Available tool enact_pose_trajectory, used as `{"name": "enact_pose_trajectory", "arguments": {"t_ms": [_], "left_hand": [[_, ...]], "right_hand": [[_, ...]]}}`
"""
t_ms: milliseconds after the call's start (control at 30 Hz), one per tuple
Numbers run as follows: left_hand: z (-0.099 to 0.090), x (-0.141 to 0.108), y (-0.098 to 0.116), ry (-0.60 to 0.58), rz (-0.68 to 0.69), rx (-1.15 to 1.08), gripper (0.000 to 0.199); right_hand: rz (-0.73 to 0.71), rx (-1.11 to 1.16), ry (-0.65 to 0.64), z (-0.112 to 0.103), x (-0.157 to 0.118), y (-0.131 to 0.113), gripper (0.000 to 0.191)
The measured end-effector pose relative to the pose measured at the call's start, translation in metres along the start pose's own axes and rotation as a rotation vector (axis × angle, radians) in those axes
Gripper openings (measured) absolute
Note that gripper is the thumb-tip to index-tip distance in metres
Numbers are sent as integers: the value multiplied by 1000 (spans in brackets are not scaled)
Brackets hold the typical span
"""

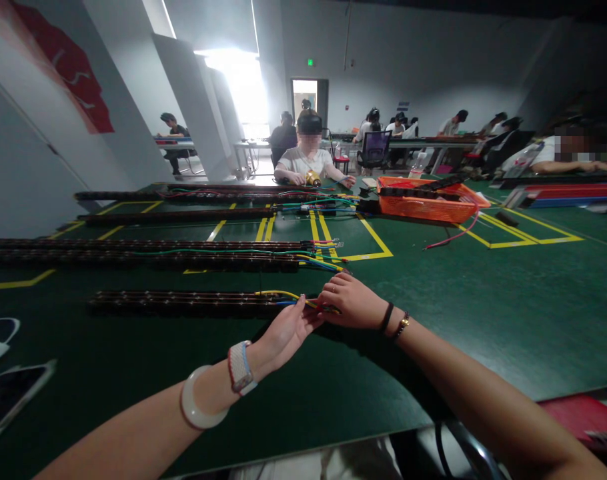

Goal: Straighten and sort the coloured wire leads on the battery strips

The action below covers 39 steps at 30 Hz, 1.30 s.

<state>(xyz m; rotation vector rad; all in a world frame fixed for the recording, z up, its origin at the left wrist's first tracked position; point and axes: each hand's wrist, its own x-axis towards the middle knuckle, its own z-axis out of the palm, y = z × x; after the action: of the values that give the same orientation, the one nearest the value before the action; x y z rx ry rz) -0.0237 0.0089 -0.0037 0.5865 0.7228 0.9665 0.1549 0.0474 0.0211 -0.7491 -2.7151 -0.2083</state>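
Note:
A long dark cable chain [183,302] lies on the green table, with yellow and blue wires [283,294] coming out of its right end. Around these wires my left hand [286,331] is closed, its thumb pointing up and its wrist wearing a watch and a white bangle. Touching it from the right, my right hand [351,301] has its fingers bent down over the wire ends. Both hands meet at the wires, and the fingertips partly hide them. Farther back lie more dark chains [148,253] with green, blue, red and yellow wires at their right ends.
An orange basket [428,208] with dark parts stands at the back right, a pink wire hanging from it. Across the table sits a person [308,157] near a yellow tool. Yellow tape marks the table [458,287]. Dark flat objects lie at the left edge.

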Motion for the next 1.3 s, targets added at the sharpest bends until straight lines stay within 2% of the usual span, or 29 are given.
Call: {"name": "enact_pose_trajectory", "arguments": {"t_ms": [100,200,367,600,767,933,1033,1300], "left_hand": [[0,0,0,7,-10,0,22],[1,-1,1,-4,-17,-14,20],[4,-3,2,37,-20,-14,19],[3,-3,2,-4,15,18,20],[3,-3,2,-21,12,20,22],[2,-2,1,-37,20,31,23],[1,-2,1,-36,18,27,25],[2,-3,2,-36,15,24,26]], "right_hand": [[66,66,1,2,0,0,16],[152,238,27,6,-1,4,11],[299,400,135,17,-1,15,9],[355,330,209,47,5,29,14],[347,261,228,58,15,42,19],[411,233,197,58,16,42,15],[381,204,168,55,14,39,12],[314,188,174,48,8,34,21]]}}
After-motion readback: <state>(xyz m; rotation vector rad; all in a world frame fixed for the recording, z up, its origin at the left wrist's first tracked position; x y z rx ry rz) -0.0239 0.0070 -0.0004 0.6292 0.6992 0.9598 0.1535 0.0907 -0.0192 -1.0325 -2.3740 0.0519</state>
